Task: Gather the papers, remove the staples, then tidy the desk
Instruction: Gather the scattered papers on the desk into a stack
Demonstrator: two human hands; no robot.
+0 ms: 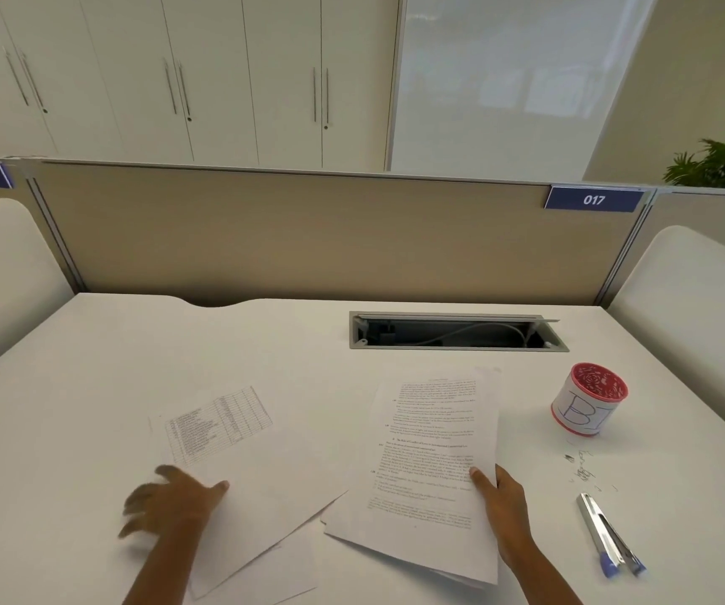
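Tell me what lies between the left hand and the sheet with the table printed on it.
Nothing visible does. The left hand is blurred at the near left edge of the table sheet, and no object lies between them. The right hand holds the text pages off to the side.

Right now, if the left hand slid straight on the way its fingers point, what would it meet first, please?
The left hand is blurred, but its fingers point up-left over bare desk. The way looks free to the desk's left edge; the table sheet lies to its right.

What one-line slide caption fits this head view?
Right hand lifts printed pages, left hand reaches table sheet; loose staples beside staple remover.
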